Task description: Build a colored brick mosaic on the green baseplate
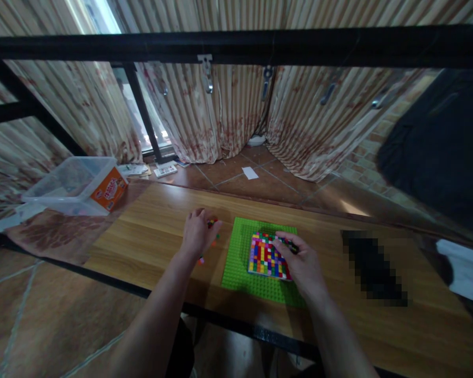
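Small coloured toy bricks form a dense, mixed-colour block (266,255) on a green studded baseplate (236,265). My right hand (305,265) rests over the block's right side, its fingers bent around a small dark object (291,245) whose kind is unclear. That hand covers the block's right edge. Left of the baseplate, my left hand (197,231) is low over the table, thumb apart from its curled fingers. Loose small bricks (214,242) lie under and beside it, partly hidden by the fingers. A few more loose bricks (201,260) lie nearer to me.
The wooden table (142,236) has a dark front edge. A clear plastic bin (71,184) with an orange label stands beyond its left end. A pixelated dark patch (374,268) covers something at the right. A black bar (236,47) crosses above.
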Motion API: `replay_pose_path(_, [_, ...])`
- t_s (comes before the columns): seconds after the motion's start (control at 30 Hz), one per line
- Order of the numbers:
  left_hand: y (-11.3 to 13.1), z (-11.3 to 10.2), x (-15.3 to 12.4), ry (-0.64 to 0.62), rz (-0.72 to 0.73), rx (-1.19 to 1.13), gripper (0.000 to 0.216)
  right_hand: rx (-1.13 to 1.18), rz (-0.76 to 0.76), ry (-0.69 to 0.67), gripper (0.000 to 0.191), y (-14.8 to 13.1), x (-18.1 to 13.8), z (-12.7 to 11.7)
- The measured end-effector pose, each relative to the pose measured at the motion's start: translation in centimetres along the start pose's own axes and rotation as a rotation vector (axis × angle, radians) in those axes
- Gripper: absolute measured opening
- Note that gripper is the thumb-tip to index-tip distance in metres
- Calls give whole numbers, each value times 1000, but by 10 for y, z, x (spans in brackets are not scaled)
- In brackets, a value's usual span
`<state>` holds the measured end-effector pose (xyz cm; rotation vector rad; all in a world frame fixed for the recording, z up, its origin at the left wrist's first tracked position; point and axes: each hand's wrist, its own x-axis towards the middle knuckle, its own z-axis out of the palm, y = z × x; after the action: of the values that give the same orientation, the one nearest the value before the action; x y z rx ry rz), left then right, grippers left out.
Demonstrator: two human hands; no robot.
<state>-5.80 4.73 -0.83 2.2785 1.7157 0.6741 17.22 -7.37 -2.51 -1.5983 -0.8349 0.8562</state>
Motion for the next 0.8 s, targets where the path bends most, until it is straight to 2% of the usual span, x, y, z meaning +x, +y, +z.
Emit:
replay_pose_path(0.1, [3, 9, 1, -50, 48, 38, 38, -62, -30, 3, 47, 2, 1, -1])
replay_pose_path(0.2, [9, 14, -2, -66, 80, 85, 25, -109, -58, 5, 45, 3, 2, -2])
replay_pose_path(0.43, [12, 10, -12, -114, 138, 62, 15, -148, -72, 9, 45, 0, 1, -2])
replay_pose_path(0.8, [19, 9, -28, -255, 299, -148, 30, -199, -79, 11, 40, -4, 1, -2])
